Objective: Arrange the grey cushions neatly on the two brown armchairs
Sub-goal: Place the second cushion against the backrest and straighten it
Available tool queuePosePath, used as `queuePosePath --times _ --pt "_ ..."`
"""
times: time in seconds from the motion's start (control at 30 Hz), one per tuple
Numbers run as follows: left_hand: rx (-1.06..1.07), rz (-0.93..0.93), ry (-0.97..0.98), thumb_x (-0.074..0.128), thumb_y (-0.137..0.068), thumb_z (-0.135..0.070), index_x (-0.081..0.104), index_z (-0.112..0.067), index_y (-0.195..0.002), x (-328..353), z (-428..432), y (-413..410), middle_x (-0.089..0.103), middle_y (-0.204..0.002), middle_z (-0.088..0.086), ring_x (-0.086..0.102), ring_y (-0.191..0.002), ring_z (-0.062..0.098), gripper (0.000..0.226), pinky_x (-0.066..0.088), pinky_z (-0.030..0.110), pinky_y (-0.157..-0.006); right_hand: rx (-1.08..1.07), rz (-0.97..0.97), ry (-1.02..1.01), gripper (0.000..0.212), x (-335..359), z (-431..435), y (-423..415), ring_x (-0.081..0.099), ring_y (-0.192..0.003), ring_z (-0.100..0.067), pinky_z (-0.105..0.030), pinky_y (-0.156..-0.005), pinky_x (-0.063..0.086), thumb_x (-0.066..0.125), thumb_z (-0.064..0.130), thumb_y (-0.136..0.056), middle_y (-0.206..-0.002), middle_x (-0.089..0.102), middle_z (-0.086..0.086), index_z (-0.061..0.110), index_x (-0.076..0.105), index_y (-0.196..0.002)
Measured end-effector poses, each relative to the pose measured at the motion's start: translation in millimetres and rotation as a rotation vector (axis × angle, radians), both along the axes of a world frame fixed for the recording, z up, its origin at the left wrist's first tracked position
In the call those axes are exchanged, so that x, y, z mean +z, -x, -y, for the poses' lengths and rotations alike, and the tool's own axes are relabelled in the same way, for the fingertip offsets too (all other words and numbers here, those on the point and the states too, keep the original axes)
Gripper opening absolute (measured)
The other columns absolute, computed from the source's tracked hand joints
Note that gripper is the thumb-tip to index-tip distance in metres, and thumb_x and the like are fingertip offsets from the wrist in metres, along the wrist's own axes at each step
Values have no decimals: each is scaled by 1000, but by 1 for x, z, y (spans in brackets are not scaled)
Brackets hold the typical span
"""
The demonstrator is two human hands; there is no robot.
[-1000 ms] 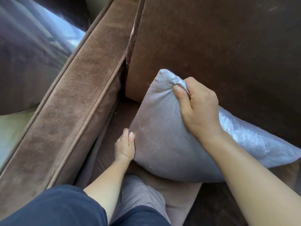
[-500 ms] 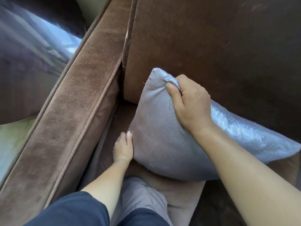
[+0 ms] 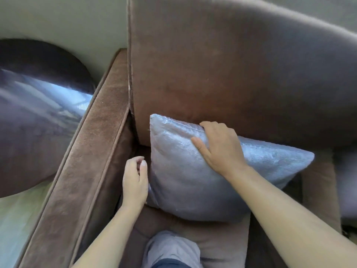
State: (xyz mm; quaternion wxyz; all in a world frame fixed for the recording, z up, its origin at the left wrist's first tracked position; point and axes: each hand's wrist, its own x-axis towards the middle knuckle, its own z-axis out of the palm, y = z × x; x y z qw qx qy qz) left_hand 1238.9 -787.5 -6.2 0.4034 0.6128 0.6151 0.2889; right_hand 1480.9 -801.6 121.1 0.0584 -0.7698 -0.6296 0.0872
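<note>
Where grey cushion (image 3: 193, 180) sits: head cam; stands on edge on seat (image 3: 222, 240) of brown armchair (image 3: 251, 45), leaning on backrest (image 3: 202, 89), top edge sloping down to the rt.
right hand (image 3: 222, 149): on cushion's top edge, nr its left corner.
rt grip: fingers curled over top seam, thumb flat on front face; pinching cushion.
left hand (image 3: 134, 180): low btw cushion's left edge & left armrest (image 3: 92, 161), just beside cushion; contact, can't tell.
left grip: fingers loosely curled, holding nothing.
knee (image 3: 172, 248): grey trouser leg, btm centre, over seat's front.
beyond armrest: dark glossy round surface (image 3: 38, 117), pale floor (image 3: 19, 219) below.
</note>
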Motion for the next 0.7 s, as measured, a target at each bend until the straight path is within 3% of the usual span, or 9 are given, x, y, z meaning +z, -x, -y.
queuePosePath --times 0.03,0.13,0.3,0.4,0.47,0.6,0.7 --pt "-74 21 -75 45 -98 -31 60 -18 -110 18 -6 -3 60 -105 -7 58 -97 -1 24 38 6 -84 -15 16 18 55 1 9 -6 56 -101 -28 -42 -89 40 34 58 -96 -108 64 -1 15 55 -123" --pt "-340 15 -285 52 -96 -29 58 -19 -99 70 -19 -21 56 -95 -11 57 -88 3 12 41 12 -80 -60 64 64 62 3 28 -18 57 -112 -23 -46 -105 34 26 62 -94 -118 64 3 17 54 -126" --pt "-732 -194 -656 58 -91 -22 65 -7 -99 120 -36 -79 60 -94 6 57 -86 26 19 47 36 -80 -177 129 70 64 3 62 -46 56 -110 -19 -55 -114 25 20 64 -92 -112 63 6 19 57 -117" --pt "-963 -354 -691 61 -88 -29 66 -10 -106 134 -37 -125 60 -100 7 59 -88 31 27 47 42 -74 -234 182 -12 59 -1 85 -63 56 -120 -21 -59 -115 24 30 61 -94 -116 65 3 17 62 -116" --pt "-1097 -447 -646 58 -90 -39 62 -14 -117 138 -32 -156 58 -111 4 57 -98 29 37 47 43 -81 -278 206 -47 57 -4 99 -72 49 -133 -23 -60 -117 22 37 58 -94 -131 62 -1 16 62 -124" --pt "-1275 -537 -624 31 -96 -56 45 -19 -136 132 -15 -207 49 -124 0 51 -110 24 57 43 39 -92 -414 230 -76 62 -10 123 -91 29 -148 -25 -57 -120 18 32 57 -96 -155 41 -4 19 51 -141" --pt "-1322 -530 -617 30 -97 -57 39 -16 -143 127 -2 -238 50 -127 2 52 -111 25 63 46 38 -90 -575 172 -159 70 -20 138 -99 18 -152 -24 -55 -121 16 37 60 -95 -163 25 -2 18 35 -151"
